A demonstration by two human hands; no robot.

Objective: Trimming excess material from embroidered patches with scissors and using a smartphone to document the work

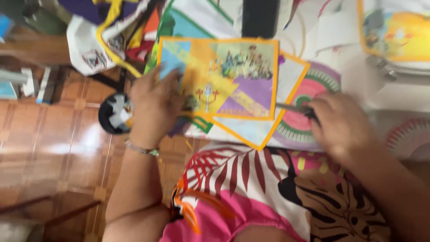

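Printed cloth panel (224,78) under left hand (154,105); right hand (340,125) holds scissors (293,108).

A printed fabric panel (224,80) with orange binding lies flat on the table edge, showing yellow, blue and purple shapes and a blurred cartoon picture. A thin dark tool (293,108), possibly scissors, touches its right border.
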